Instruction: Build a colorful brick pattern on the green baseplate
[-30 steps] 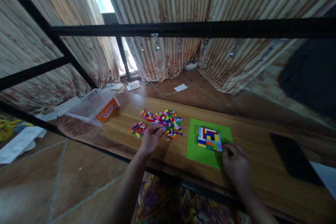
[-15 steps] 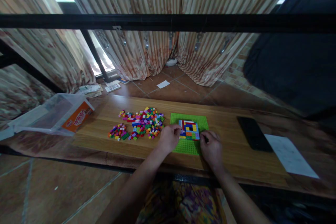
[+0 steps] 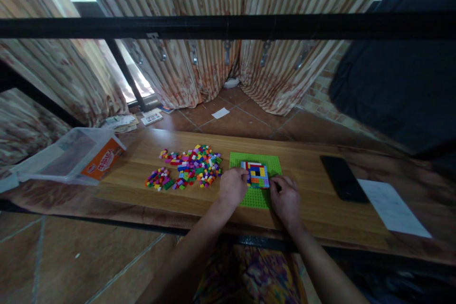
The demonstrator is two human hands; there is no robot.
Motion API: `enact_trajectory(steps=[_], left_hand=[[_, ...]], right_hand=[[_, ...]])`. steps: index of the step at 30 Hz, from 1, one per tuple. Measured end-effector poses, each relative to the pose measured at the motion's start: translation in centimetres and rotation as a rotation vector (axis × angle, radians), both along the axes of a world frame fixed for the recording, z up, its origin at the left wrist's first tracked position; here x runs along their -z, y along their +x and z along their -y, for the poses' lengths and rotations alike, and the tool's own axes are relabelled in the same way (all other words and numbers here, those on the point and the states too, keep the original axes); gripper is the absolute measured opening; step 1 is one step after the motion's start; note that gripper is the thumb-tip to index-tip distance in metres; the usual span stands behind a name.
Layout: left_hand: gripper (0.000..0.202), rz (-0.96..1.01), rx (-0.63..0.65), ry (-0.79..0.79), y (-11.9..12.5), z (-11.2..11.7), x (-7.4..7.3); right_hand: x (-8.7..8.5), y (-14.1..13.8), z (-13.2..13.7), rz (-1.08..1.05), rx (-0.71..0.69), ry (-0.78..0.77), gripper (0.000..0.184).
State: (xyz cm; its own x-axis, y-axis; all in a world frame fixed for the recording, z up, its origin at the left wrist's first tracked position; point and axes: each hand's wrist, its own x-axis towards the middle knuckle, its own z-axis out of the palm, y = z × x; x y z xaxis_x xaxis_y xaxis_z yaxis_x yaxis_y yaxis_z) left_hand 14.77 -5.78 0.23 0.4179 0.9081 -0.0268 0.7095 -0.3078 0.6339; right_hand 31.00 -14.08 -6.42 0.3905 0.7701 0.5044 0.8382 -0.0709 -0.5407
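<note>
A green studded baseplate [image 3: 256,199] lies on the wooden board, bearing a square build of toy bricks [image 3: 258,173] in blue, yellow, red, white and orange. My left hand [image 3: 233,185] is at the build's left side, thumb and fingers pinched together over its edge; whatever is between the fingertips is too small to make out. At the opposite side, my right hand [image 3: 286,198] rests with curled fingers, its fingertips against the build's right edge. Left of the baseplate spreads a pile of loose bricks [image 3: 194,165] in many colours.
A clear plastic box [image 3: 67,154] with an orange label stands at the far left. On the right lie a black phone [image 3: 344,179] and a white sheet of paper [image 3: 394,209]. A black metal bar [image 3: 228,27] crosses beyond the board [image 3: 309,221], in front of curtains.
My left hand has shifted slightly right and reaches a little further over the build's left edge. My right hand stays at the right edge. The camera view has moved slightly.
</note>
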Motion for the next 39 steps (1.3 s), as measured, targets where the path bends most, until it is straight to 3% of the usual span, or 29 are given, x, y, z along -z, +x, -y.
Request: enact_trajectory(steps=[8,20,39], left_hand=[[0.024,-0.082,-0.041,0.009,0.3,0.3,-0.6],[0.026,-0.122,0.085,0.079,0.1,0.3,-0.9],[0.025,-0.250,0.293,0.184,-1.1,0.1,0.1]], right_hand=[[0.2,0.1,-0.1,-0.002,0.004,0.001,0.023],[0.0,0.0,-0.1,-0.006,0.003,-0.005,0.024],[0.0,0.0,-0.1,0.008,-0.001,-0.004,0.023]])
